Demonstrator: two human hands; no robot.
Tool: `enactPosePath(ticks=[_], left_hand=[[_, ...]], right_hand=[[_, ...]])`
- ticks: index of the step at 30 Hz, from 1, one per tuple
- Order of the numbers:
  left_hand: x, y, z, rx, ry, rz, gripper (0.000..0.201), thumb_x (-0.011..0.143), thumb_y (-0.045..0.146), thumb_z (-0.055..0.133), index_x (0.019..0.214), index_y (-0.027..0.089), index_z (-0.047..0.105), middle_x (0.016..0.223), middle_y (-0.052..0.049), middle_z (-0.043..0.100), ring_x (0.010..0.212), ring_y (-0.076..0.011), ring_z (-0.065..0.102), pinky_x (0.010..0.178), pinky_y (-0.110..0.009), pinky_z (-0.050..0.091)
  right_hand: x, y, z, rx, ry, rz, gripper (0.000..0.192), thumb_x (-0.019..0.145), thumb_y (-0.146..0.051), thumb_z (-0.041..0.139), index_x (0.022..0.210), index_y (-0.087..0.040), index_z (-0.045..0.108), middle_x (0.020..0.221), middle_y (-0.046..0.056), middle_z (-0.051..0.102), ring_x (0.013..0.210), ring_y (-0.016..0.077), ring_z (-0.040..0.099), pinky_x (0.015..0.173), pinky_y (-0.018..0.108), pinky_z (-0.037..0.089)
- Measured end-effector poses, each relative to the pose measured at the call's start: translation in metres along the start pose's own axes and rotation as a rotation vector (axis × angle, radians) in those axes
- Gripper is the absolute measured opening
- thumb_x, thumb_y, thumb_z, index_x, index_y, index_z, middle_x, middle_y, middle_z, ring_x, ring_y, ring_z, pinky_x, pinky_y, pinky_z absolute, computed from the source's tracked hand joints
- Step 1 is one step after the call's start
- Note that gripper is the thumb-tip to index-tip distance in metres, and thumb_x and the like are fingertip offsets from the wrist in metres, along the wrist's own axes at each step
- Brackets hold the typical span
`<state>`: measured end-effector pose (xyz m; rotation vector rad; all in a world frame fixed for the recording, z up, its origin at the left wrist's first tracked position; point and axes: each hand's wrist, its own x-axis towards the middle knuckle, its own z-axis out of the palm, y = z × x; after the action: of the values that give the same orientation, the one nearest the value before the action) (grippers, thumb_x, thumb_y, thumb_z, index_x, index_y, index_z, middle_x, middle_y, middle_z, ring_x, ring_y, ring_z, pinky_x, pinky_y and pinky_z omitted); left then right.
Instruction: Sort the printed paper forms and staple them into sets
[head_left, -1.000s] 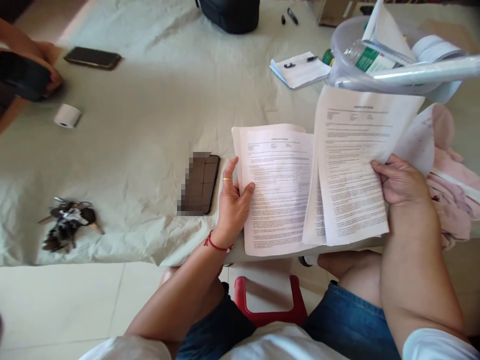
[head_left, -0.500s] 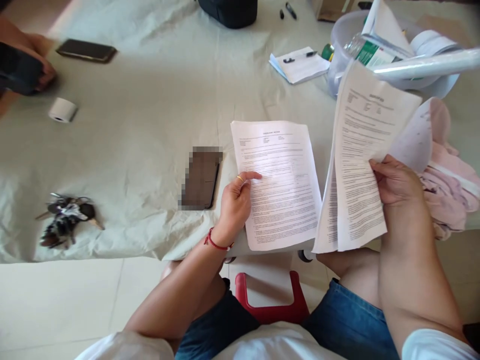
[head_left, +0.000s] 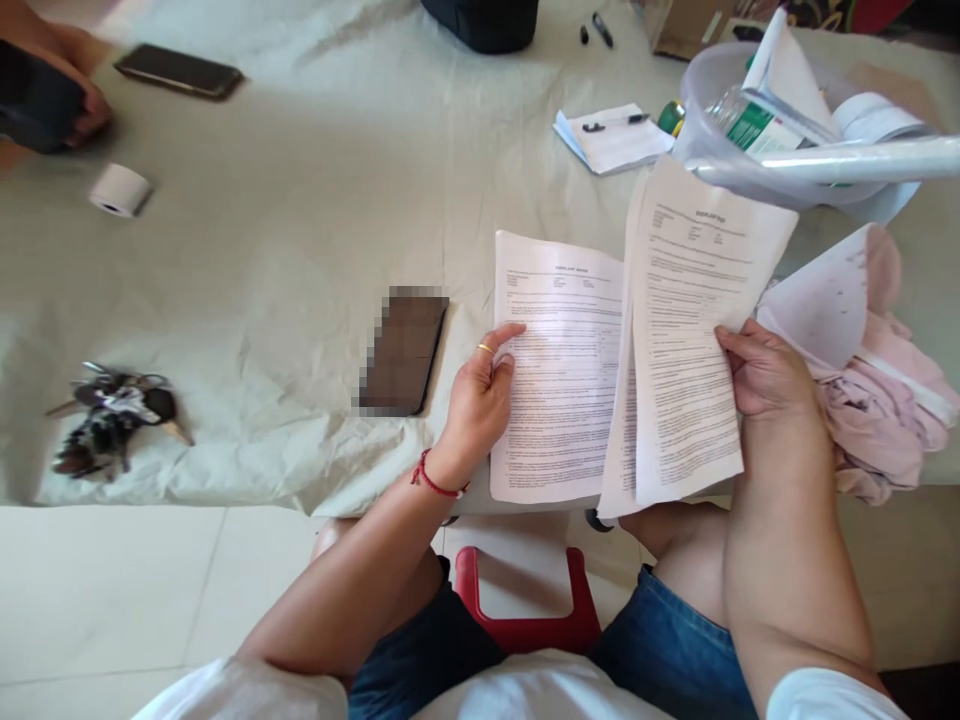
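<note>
My left hand (head_left: 480, 390) is closed on the left edge of a stack of printed sheets (head_left: 559, 400), its index finger lying over the text. This stack is at the table's front edge. In my right hand (head_left: 769, 370) are more printed sheets (head_left: 690, 340), pinched at their right edge between thumb and fingers. They are raised and tilted, fanned slightly apart, and their left side covers the right margin of the other stack. A dark phone (head_left: 405, 350), partly pixelated, lies on the table left of my left hand.
A clear plastic tub (head_left: 697, 100) with paper, a bottle and a plastic roll stands at the back right. Pink cloth (head_left: 885, 400) lies right of my right hand. Keys (head_left: 124, 410), a white paper roll (head_left: 120, 190) and another phone (head_left: 178, 70) are left. Another person's hand (head_left: 90, 110) holds a dark object.
My right hand has brought its sheets left, so they now overlap the left stack. The left stack has shifted slightly right in the view, with my left hand still at its edge.
</note>
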<state>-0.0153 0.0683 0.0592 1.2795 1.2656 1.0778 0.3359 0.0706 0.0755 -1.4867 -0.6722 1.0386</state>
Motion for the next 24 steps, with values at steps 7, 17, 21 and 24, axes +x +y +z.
enactPosePath(ticks=[7,17,21,24], left_hand=[[0.001,0.003,-0.001,0.02,-0.047,-0.039,0.028,0.106,0.028,0.055,0.119,0.026,0.079,0.099,-0.003,0.076,0.089,-0.0214,0.066,0.085,-0.038,0.053],[0.005,0.001,0.0,-0.074,0.023,-0.099,0.031,0.103,0.028,0.061,0.13,0.031,0.076,0.07,0.003,0.048,0.062,-0.0182,0.042,0.071,-0.036,0.043],[0.006,0.002,0.001,-0.035,0.01,-0.066,0.026,0.102,0.024,0.055,0.106,0.028,0.081,0.083,-0.002,0.065,0.071,-0.0191,0.052,0.07,-0.035,0.042],[0.006,0.002,0.001,-0.061,0.012,-0.074,0.026,0.1,0.024,0.055,0.098,0.027,0.08,0.087,-0.002,0.07,0.074,-0.0197,0.057,0.068,-0.033,0.042]], right_hand=[[0.0,-0.001,0.012,-0.003,-0.021,0.007,0.038,0.064,-0.028,0.095,0.099,-0.024,0.083,0.097,0.006,0.087,0.099,0.0324,0.083,0.106,0.049,0.066],[0.009,-0.002,0.012,0.055,0.065,-0.064,0.026,0.068,-0.02,0.087,0.094,-0.022,0.08,0.109,0.007,0.086,0.118,0.0291,0.08,0.116,0.041,0.06],[0.009,-0.004,0.009,0.037,0.061,-0.046,0.025,0.071,-0.023,0.088,0.094,-0.025,0.081,0.115,0.005,0.086,0.12,0.0292,0.08,0.115,0.041,0.061],[0.007,-0.006,0.011,0.018,0.032,-0.03,0.026,0.069,-0.023,0.089,0.094,-0.025,0.082,0.113,0.005,0.087,0.116,0.0305,0.081,0.111,0.043,0.064]])
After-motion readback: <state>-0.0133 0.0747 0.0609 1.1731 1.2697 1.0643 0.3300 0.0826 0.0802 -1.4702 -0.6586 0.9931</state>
